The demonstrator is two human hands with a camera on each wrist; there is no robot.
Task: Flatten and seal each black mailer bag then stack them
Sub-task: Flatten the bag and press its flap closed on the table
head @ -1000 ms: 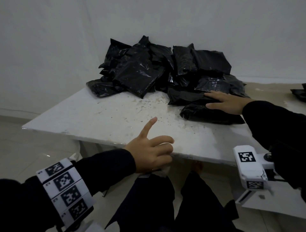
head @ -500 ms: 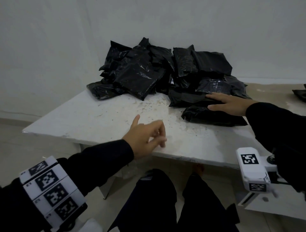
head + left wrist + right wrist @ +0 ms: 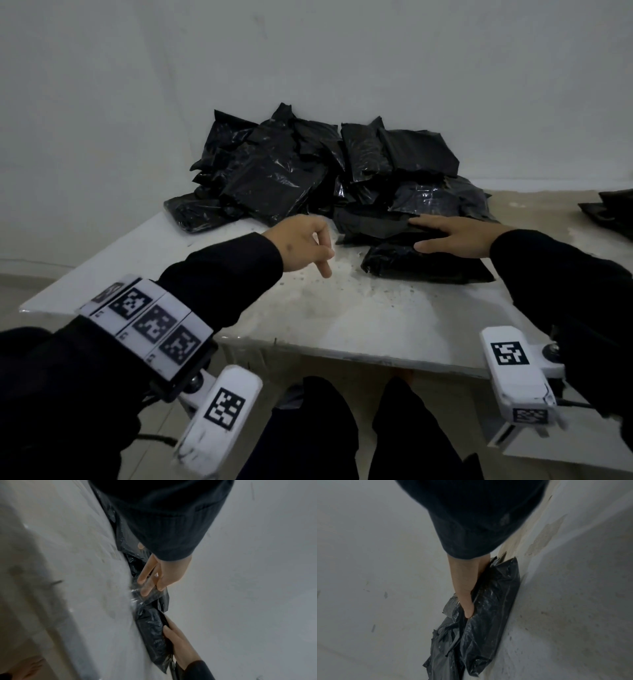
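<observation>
Several black mailer bags (image 3: 274, 171) lie heaped at the back of the white table (image 3: 342, 315). In front of the heap, one flat bag (image 3: 376, 224) lies on another (image 3: 421, 269). My right hand (image 3: 455, 236) rests flat on these two, fingers straight; the right wrist view shows it (image 3: 465, 591) pressing the glossy bag (image 3: 491, 608). My left hand (image 3: 305, 246) hovers over the table just left of these bags, fingers loosely bent and holding nothing. In the left wrist view its fingers (image 3: 147, 577) point at the bags (image 3: 150, 628).
More black bags (image 3: 609, 212) lie at the far right edge of the view. A white wall stands right behind the heap. The tabletop's near edge (image 3: 342, 356) runs above my legs. Its surface is speckled and worn.
My left hand has moved from the table's front edge forward and right, toward the bags under my right hand. The right hand has stayed flat on the bags.
</observation>
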